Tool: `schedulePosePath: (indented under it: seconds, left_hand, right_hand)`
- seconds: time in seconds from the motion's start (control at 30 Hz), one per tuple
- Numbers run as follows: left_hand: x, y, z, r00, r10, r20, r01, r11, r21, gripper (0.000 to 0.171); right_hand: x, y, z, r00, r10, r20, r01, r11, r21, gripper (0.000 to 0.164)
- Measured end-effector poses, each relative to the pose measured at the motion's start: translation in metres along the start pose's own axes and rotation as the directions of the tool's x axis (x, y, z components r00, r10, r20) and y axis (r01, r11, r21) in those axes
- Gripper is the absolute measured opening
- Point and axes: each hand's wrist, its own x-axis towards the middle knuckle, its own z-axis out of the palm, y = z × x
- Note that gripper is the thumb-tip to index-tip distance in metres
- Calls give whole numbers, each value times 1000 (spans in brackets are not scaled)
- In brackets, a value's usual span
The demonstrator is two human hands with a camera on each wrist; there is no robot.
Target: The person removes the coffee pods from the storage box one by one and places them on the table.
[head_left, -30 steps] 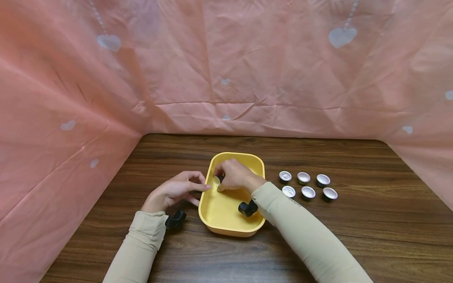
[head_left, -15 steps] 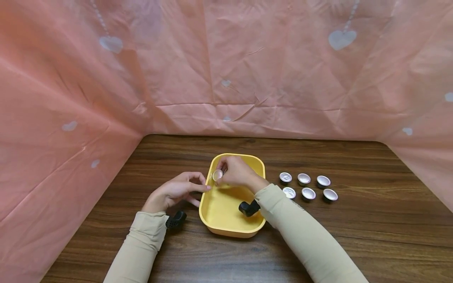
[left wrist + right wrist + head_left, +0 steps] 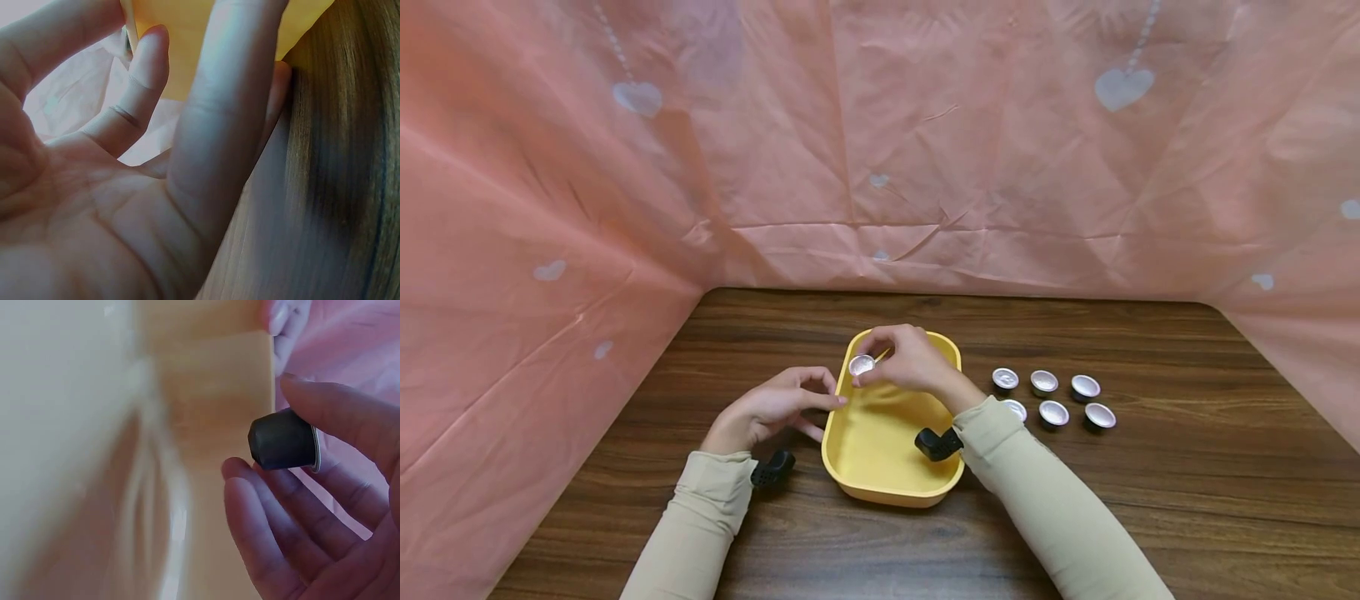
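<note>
A coffee capsule (image 3: 861,365) with a silvery lid is pinched between the thumb and fingers of my right hand (image 3: 912,360), over the far left part of a yellow plastic tub (image 3: 891,497). The right wrist view shows the capsule's dark body (image 3: 284,442) side-on, its rim toward the palm. My left hand (image 3: 767,410) holds the tub's left wall, thumb tip over the rim and fingers bent along the outside. In the left wrist view those fingers (image 3: 219,106) lie against the outer wall.
Right of the tub, several more capsules (image 3: 1053,412) stand lid up in two rows on the dark wooden table (image 3: 1187,483). One is partly covered by the right sleeve (image 3: 1045,492). Pink cloth (image 3: 925,150) hangs behind and at both sides.
My right hand has raised the capsule from low inside the tub toward rim height, and its lid has turned more into view. The left hand stays at the wall.
</note>
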Motion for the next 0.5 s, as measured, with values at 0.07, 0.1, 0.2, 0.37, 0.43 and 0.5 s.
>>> schedulePosePath:
  seconds: [0.07, 0.1, 0.2, 0.37, 0.43, 0.5]
  left_hand:
    - [1, 0, 0, 1000, 3, 1, -3, 1000, 3, 15]
    - [1, 0, 0, 1000, 3, 0, -3, 1000, 5, 15]
    - [2, 0, 0, 1000, 5, -3, -5, 1000, 11, 15]
    - [1, 1, 0, 1000, 0, -6, 1, 1000, 13, 15]
    - [1, 0, 1, 1000, -4, -6, 4, 1000, 11, 15]
    - [0, 0, 1, 1000, -4, -6, 4, 1000, 16, 14]
  right_hand:
    - [-2, -2, -3, 1000, 7, -2, -7, 1000, 13, 32]
    - [-3, -3, -5, 1000, 12, -4, -11, 1000, 14, 32]
    - [-5, -6, -9, 1000, 19, -7, -19, 1000, 14, 33]
    - [-11, -10, -16, 1000, 17, 11, -18, 999, 37, 34]
    - [-15, -11, -19, 1000, 16, 19, -17, 998, 55, 34]
    - [-20, -11, -22, 1000, 16, 21, -18, 997, 75, 34]
